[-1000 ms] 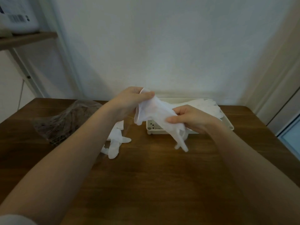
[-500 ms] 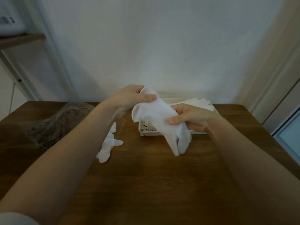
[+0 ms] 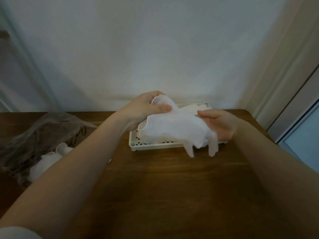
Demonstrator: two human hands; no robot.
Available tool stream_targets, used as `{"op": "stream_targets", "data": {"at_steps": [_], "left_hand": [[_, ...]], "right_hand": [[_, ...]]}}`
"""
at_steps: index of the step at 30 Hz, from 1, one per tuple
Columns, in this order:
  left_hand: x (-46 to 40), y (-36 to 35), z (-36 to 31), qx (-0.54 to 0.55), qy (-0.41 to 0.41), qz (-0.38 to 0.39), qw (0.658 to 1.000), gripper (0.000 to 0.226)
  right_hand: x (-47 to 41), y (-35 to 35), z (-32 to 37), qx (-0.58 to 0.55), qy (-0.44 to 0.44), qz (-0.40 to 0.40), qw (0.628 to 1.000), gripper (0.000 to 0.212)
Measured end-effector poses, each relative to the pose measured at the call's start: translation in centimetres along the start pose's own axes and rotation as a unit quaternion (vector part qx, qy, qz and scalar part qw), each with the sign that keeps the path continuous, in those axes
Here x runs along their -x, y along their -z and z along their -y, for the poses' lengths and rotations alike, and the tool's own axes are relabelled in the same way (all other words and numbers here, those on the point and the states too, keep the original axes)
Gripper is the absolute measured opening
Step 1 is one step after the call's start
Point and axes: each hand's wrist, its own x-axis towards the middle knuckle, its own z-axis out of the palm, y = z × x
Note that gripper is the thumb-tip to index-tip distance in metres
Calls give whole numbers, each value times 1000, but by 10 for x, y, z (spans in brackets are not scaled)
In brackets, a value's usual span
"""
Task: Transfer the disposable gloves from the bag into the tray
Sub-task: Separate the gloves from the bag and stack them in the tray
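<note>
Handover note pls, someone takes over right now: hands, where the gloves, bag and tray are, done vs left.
Left hand: pinches the cuff of the held glove.
Right hand: supports the same glove from beneath, above the tray; whether it grips is unclear.
Tray sits at the table's far edge, with gloves already inside.
Bag lies left; loose gloves beside it.
Done: some gloves in tray.
Left: lay this glove down, then move the loose ones.
</note>
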Motion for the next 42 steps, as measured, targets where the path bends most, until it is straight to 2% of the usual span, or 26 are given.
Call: {"op": "stream_targets", "data": {"at_steps": [3,6,11,15,17,19,20,22,23,25,29,33,35,39,41,42], "left_hand": [[-6,-7,-11,-5,-24,50,998,11],[-12,-11,-21,-21,-30,64,997,11],[-24,-6,-10,35,-7,15,999,13],[-30,-3,11,-12,14,-23,1000,14],[-34,-2,21,-64,12,-75,995,11],[-37,0,27,-133,9,-115,984,10],[-38,0,29,-157,7,-123,980,11],[-40,1,31,-171,4,-119,978,11],[-41,1,31,-166,2,-112,980,10],[-41,3,30,-157,-9,-102,982,7],[-41,4,24,-115,-51,-76,989,6],[-37,3,17,-48,-71,-83,993,11],[-37,6,20,-26,-63,-95,993,13],[-40,10,33,-68,-60,-87,992,21],[-43,10,38,-90,-57,-117,987,25],[-44,10,40,-99,-56,-130,985,29]], "right_hand": [[2,10,10,133,-23,108,985,52],[3,20,19,201,-7,117,972,45],[6,42,23,224,36,58,972,41],[12,53,23,121,73,55,988,37],[6,49,28,56,112,-11,992,30],[-6,40,35,50,122,-123,984,13],[-14,36,37,80,116,-175,974,7],[-29,28,35,223,99,-241,939,20],[-32,22,32,308,93,-244,915,24],[-39,8,29,403,105,-215,883,24],[-45,-9,30,467,102,-145,866,31],[-38,3,36,468,55,-142,870,26],[-27,17,41,439,34,-112,891,33],[-13,41,47,231,57,-57,970,46],[-14,50,51,151,95,-73,981,51],[-17,51,54,149,100,-98,979,46]]}}
